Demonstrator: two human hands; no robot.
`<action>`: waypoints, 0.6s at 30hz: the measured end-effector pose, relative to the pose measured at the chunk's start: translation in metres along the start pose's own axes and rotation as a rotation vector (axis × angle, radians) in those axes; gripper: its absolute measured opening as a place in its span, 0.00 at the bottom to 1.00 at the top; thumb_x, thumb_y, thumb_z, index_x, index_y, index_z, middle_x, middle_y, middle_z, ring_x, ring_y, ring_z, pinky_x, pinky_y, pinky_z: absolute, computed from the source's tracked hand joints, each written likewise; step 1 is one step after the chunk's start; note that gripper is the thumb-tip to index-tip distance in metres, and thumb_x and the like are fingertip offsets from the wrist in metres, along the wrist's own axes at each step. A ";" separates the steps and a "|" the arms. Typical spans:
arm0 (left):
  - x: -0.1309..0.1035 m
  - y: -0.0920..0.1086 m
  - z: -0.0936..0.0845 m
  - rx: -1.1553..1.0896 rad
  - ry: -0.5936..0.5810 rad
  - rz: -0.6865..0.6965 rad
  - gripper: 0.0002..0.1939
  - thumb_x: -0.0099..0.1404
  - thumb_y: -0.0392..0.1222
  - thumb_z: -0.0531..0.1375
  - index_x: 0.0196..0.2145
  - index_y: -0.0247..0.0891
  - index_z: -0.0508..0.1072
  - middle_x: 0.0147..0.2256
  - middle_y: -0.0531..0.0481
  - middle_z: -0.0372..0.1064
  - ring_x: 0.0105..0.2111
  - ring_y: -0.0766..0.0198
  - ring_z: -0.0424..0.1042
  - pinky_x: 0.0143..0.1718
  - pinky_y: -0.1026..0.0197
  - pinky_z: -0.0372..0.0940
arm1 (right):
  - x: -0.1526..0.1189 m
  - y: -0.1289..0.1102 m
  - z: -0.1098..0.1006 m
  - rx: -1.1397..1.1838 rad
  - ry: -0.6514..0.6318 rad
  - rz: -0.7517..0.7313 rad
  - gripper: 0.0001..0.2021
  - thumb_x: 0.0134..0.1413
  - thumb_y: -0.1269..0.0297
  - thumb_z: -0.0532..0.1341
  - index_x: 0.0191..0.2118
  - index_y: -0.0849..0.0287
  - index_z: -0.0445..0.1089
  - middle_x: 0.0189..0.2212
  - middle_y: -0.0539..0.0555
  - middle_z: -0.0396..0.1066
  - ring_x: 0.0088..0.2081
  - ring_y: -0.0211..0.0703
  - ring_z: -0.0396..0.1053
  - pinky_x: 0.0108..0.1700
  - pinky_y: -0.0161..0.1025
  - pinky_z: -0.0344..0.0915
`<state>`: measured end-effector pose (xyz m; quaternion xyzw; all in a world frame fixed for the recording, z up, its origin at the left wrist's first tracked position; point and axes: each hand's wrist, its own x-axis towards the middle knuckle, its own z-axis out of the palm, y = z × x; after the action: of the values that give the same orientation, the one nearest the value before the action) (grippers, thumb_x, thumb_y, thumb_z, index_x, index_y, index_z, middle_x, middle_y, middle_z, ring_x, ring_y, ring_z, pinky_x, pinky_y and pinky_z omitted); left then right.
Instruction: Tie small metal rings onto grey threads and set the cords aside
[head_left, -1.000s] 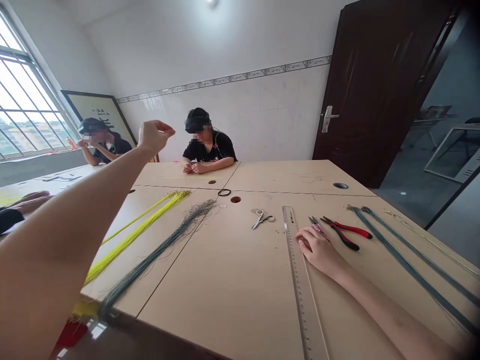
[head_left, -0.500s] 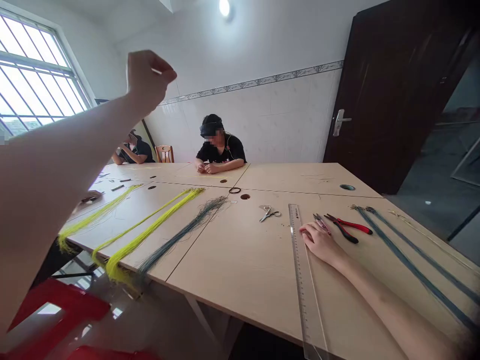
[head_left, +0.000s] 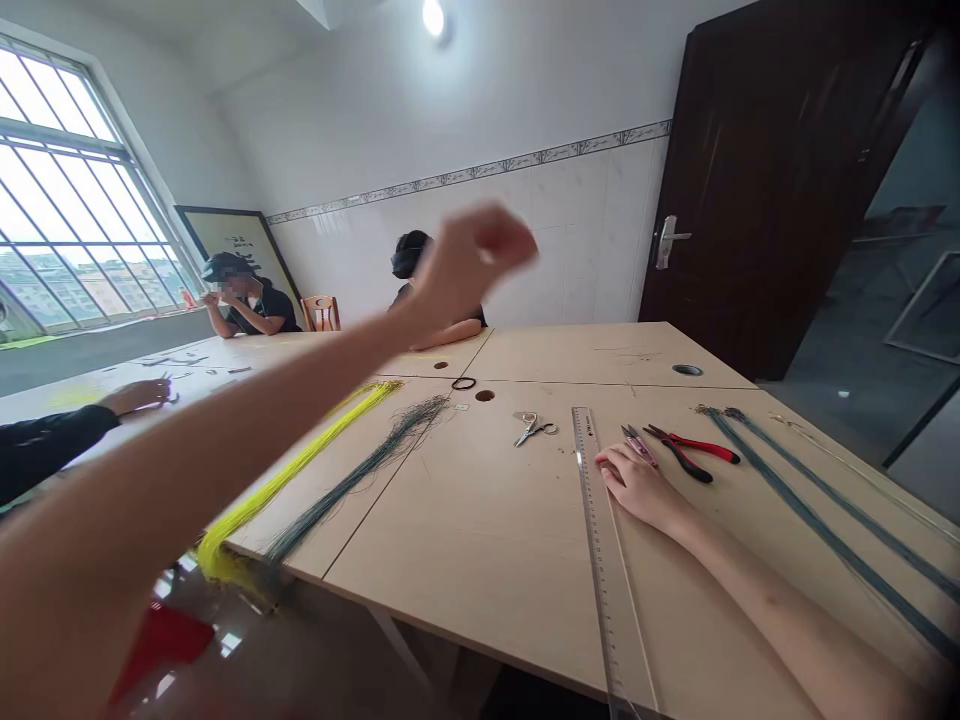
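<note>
My left hand [head_left: 472, 255] is raised high over the table with thumb and fingers pinched together. It is blurred, and I cannot make out what it holds. My right hand [head_left: 641, 488] rests on the table, fingers curled and pinched at the right edge of a clear ruler [head_left: 592, 520]. Anything between those fingertips is hidden. Just beyond the knuckles lie small pink-handled snips [head_left: 645, 453], and pliers with red and black handles [head_left: 701, 447] lie to their right. A pair of scissors [head_left: 529, 430] lies left of the ruler's far end.
A yellow thread bundle [head_left: 307, 462] and a grey-blue bundle [head_left: 337, 495] hang over the near edge. More grey-blue strands [head_left: 795, 512] lie on the right. A tape roll [head_left: 687, 370] and black ring [head_left: 463, 383] lie farther back. Co-workers sit opposite; a dark sleeve [head_left: 60, 445] reaches in left.
My left hand has swung to the right and lower, now partly covering the person opposite. My right hand stays at the ruler. A co-worker's sleeve and hand now show at left.
</note>
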<state>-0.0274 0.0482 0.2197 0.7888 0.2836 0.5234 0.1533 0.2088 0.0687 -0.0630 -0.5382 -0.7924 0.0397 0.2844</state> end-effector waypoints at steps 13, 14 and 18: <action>-0.171 -0.138 0.143 -0.556 -0.243 -0.647 0.11 0.56 0.44 0.62 0.28 0.32 0.70 0.28 0.50 0.69 0.30 0.67 0.66 0.32 0.65 0.59 | -0.006 -0.040 -0.022 0.235 -0.064 0.079 0.16 0.63 0.56 0.44 0.42 0.55 0.65 0.39 0.53 0.69 0.41 0.42 0.68 0.43 0.40 0.66; -0.173 -0.138 0.141 -0.573 -0.255 -0.671 0.11 0.55 0.44 0.63 0.27 0.32 0.70 0.28 0.50 0.69 0.30 0.67 0.66 0.33 0.65 0.59 | -0.007 -0.046 -0.024 0.338 -0.102 0.108 0.16 0.63 0.55 0.44 0.42 0.55 0.65 0.38 0.53 0.70 0.40 0.42 0.69 0.41 0.38 0.66; -0.178 -0.138 0.142 -0.595 -0.257 -0.749 0.11 0.54 0.45 0.63 0.28 0.32 0.70 0.28 0.49 0.69 0.27 0.66 0.67 0.31 0.64 0.60 | -0.017 -0.057 -0.021 0.559 -0.119 0.147 0.16 0.61 0.54 0.48 0.46 0.54 0.65 0.42 0.53 0.72 0.43 0.43 0.70 0.42 0.35 0.69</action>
<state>0.0107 0.0566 -0.0436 0.6127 0.3648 0.3892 0.5831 0.1761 0.0249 -0.0311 -0.4917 -0.7248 0.3084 0.3712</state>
